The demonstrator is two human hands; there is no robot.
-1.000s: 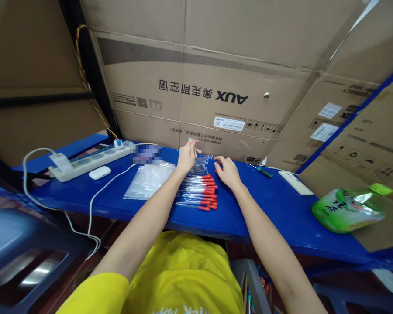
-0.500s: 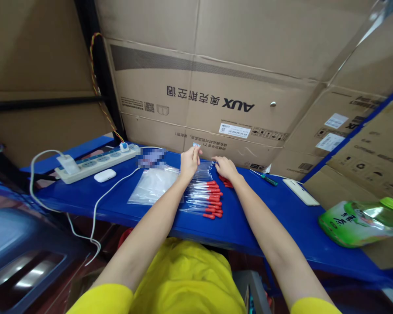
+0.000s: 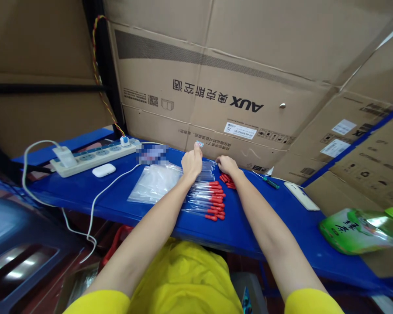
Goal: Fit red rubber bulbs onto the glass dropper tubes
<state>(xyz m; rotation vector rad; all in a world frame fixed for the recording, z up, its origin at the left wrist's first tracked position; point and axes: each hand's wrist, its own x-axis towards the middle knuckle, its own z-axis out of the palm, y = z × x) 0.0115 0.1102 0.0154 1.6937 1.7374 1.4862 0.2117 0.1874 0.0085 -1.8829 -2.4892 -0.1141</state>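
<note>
My left hand [image 3: 192, 162] is closed above the left end of a row of bare clear dropper tubes [image 3: 207, 171]; whatever its fingers hold is hidden. My right hand [image 3: 228, 165] has its fingers curled at the right end of those tubes, and its grip is too small to make out. Just below my right palm lies a small heap of loose red rubber bulbs [image 3: 227, 180]. Nearer to me several clear droppers with red bulbs [image 3: 216, 198] lie in a stack, bulbs to the right. A clear plastic bag [image 3: 154, 183] lies left of them, partly behind my left forearm.
On the blue tabletop [image 3: 268, 226] stand a power strip [image 3: 96, 158] and a white earbud case [image 3: 104, 170] at left. A green screwdriver [image 3: 270, 182], a white flat phone-like object [image 3: 301, 196] and a green bottle [image 3: 358, 231] lie at right. Cardboard [image 3: 170, 126] walls off the back.
My right hand has drawn its fingers in from a more stretched pose, and more of the loose red bulbs show. My left hand stays over the tubes, turned slightly. The camera view has shifted a little.
</note>
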